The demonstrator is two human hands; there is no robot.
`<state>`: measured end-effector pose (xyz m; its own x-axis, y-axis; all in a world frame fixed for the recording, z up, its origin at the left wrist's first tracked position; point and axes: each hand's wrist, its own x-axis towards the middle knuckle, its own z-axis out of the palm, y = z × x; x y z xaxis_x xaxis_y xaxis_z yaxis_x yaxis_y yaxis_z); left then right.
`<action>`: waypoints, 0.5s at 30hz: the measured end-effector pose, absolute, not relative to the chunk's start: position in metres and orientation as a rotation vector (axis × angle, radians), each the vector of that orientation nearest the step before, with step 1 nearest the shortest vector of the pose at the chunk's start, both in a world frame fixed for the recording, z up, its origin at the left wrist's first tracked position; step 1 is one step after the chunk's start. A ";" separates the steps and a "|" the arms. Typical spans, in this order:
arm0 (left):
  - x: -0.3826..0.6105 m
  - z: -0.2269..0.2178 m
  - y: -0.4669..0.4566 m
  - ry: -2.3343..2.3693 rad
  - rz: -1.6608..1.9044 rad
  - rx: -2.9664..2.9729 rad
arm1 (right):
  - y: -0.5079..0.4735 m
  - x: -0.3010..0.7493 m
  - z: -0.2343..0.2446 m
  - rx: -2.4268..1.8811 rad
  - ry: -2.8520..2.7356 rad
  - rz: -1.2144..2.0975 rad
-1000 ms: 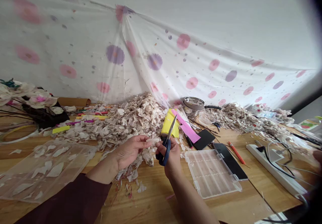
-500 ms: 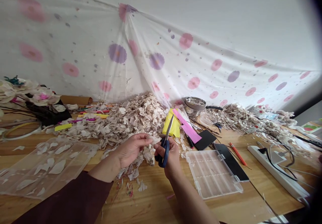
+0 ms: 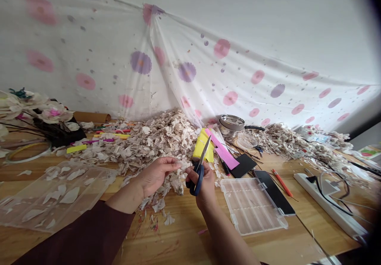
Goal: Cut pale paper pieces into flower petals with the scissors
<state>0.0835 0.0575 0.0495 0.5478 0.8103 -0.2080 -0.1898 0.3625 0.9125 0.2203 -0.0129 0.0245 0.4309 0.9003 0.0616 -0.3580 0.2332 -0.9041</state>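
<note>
Between the fingertips of my left hand is a small, pale, thin petal-like flake. My right hand is closed around dark-blue-handled scissors, whose closed blades point up and away. Its thumb and fingertip are close to the flake's right side; whether they pinch it too is hard to make out. Beneath and behind both hands spreads a big heap of similar dry, whitish-brown flakes. Just past the scissors lie a yellow paper bundle and a pink paper strip.
A clear compartment box and a black phone lie right, beside a white power strip. A clear tray with pale pieces is left, near artificial flowers. Metal bowls and another flake heap are behind.
My right hand and the scissors have shifted slightly right, opening a little more space between my two hands. My left hand keeps its pinch, and the camera view has moved slightly.
</note>
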 end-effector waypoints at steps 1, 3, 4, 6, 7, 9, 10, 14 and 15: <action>0.083 0.050 0.057 0.751 0.725 1.004 | -0.013 0.220 0.024 -0.972 -0.678 0.956; 0.084 0.050 0.057 0.759 0.726 1.023 | -0.013 0.221 0.023 -0.970 -0.671 0.941; 0.084 0.050 0.057 0.761 0.727 1.037 | -0.012 0.221 0.023 -0.970 -0.667 0.932; 0.084 0.051 0.057 0.772 0.726 1.073 | -0.012 0.221 0.022 -0.970 -0.659 0.916; 0.084 0.051 0.057 0.778 0.725 1.090 | -0.011 0.222 0.022 -0.969 -0.656 0.910; 0.083 0.051 0.057 0.786 0.720 1.112 | -0.011 0.222 0.022 -0.969 -0.652 0.903; 0.083 0.051 0.057 0.784 0.714 1.118 | -0.011 0.222 0.022 -0.969 -0.651 0.902; 0.082 0.052 0.057 0.779 0.703 1.129 | -0.010 0.221 0.022 -0.972 -0.651 0.901; 0.082 0.052 0.057 0.779 0.705 1.130 | -0.010 0.221 0.022 -0.974 -0.651 0.899</action>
<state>0.0823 0.0571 0.0516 0.5495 0.8160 -0.1797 -0.0971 0.2760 0.9562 0.2208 -0.0104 0.0224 0.4879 0.8697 0.0749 -0.3424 0.2696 -0.9000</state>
